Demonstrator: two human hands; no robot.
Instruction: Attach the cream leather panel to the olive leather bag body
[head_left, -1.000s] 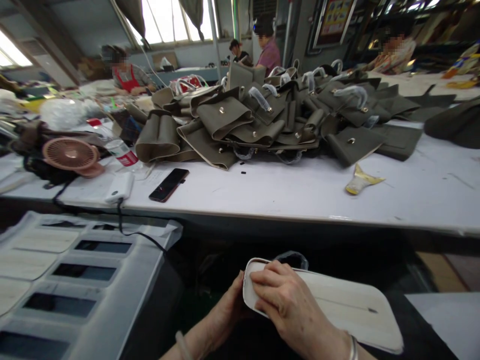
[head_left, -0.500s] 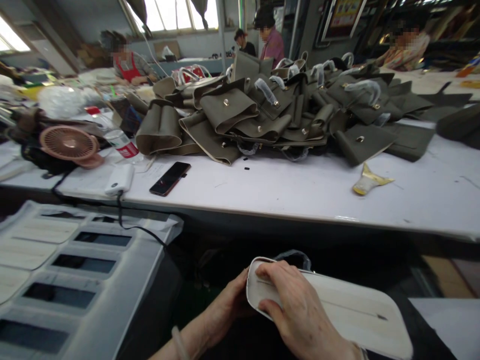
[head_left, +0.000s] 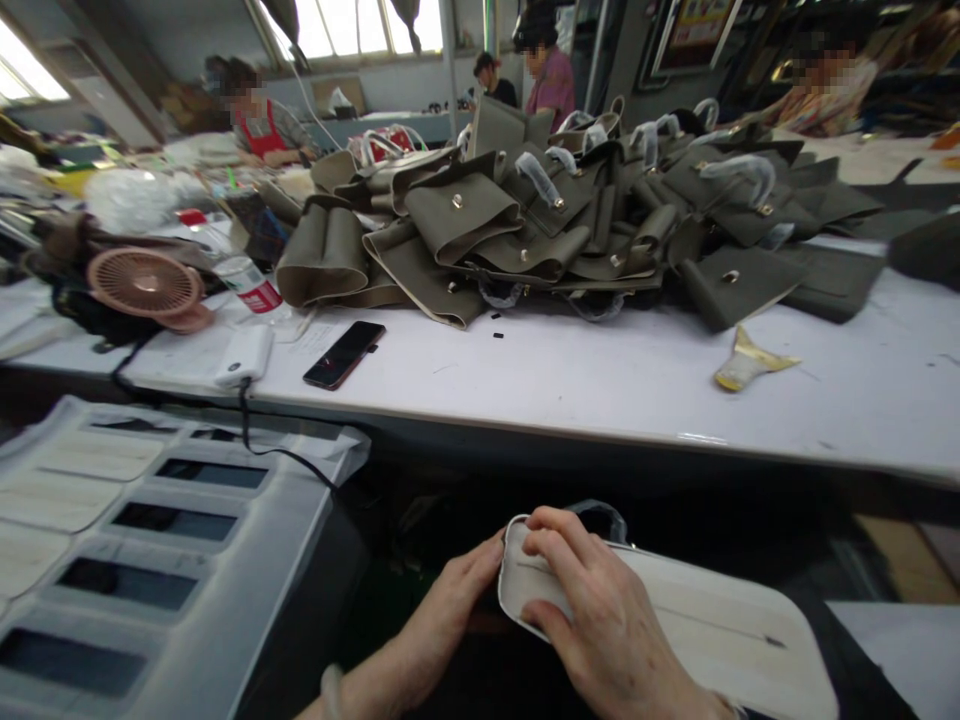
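Note:
An unfinished handbag (head_left: 739, 625) lies low at the right, its long cream panel with rounded corners facing up. A thin dark slit line runs along the panel. My right hand (head_left: 600, 600) grips the panel near its left end, with bent fingers at the far edge and thumb at the near side. My left hand (head_left: 457, 600) holds the outside of that same end, fingers pressed together, their tips partly hidden behind the rim. A handle in clear film (head_left: 604, 520) shows behind my right hand. The bag's underside is out of sight.
A white table (head_left: 570, 400) crosses ahead, bearing a heap of grey-green bag pieces (head_left: 457, 225), a phone (head_left: 345, 355), a pink fan (head_left: 146, 285), a bottle (head_left: 255, 290) and a yellowish scrap (head_left: 750, 360). A plastic-covered stand (head_left: 262, 560) with cream panels is at left. Several people work beyond.
My left hand's fingers have straightened and slid upward along the bag's end. My right fingers have lifted and shifted slightly toward the far edge. The whole view has moved a little.

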